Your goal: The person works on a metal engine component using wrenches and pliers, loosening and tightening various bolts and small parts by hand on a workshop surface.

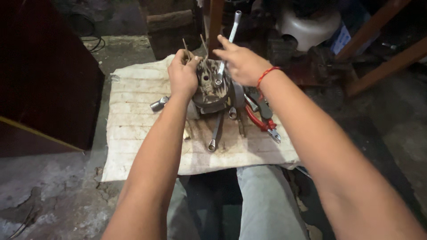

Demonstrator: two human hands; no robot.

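Workshop floor, seen from where I sit: one package is in view. A small box (341, 39) stands at the upper right, well beyond my right hand (240, 62), in the dim clutter at the far edge of the scene. It shows a white face with blue along its side and is tilted. It sits just beside a white plastic stool (307, 26), between that stool and a slanting wooden beam (371, 27). Part of it is hidden in shadow, and its printing is too small and blurred to make out.
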